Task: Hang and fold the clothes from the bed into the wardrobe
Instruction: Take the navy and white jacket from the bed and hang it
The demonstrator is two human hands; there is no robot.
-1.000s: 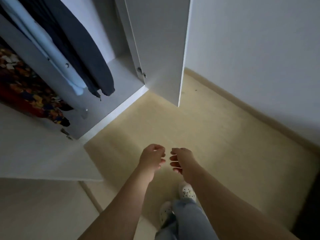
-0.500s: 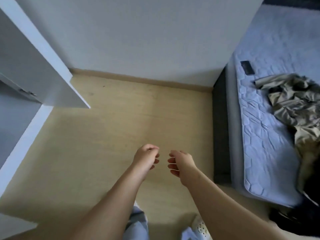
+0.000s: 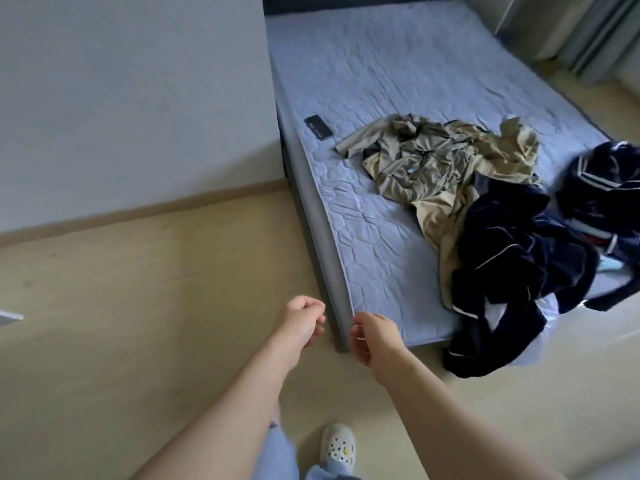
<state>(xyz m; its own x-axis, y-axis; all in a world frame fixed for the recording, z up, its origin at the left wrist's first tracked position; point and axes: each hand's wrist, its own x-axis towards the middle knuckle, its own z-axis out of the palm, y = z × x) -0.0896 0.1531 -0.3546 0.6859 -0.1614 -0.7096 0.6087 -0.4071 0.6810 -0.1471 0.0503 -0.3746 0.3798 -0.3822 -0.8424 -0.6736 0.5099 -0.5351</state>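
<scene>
Three heaps lie unsorted on the bed [image 3: 381,64]: a khaki garment [image 3: 440,161] mid-mattress, a navy garment [image 3: 512,261] spilling over the near edge, a striped bundle [image 3: 602,188] beside it. The left hand [image 3: 299,322] and right hand [image 3: 375,337] hang loosely curled, empty, by the bed's corner; all three heaps remain to do, I'd say

Clothes [image 3: 450,174] on bed [image 3: 381,81]; phone [image 3: 318,127] leftward

The bed [image 3: 381,81] runs past the top edge, so its head end is unseen. A dark striped garment [image 3: 602,188] is cut by the right edge. The navy garment [image 3: 512,265] hides the bed's near corner and part of the khaki garment [image 3: 433,161]. A flat dark object [image 3: 318,127] by the bed's side is too small to identify. A pale corner [image 3: 8,317] is cut off at the left edge.
</scene>
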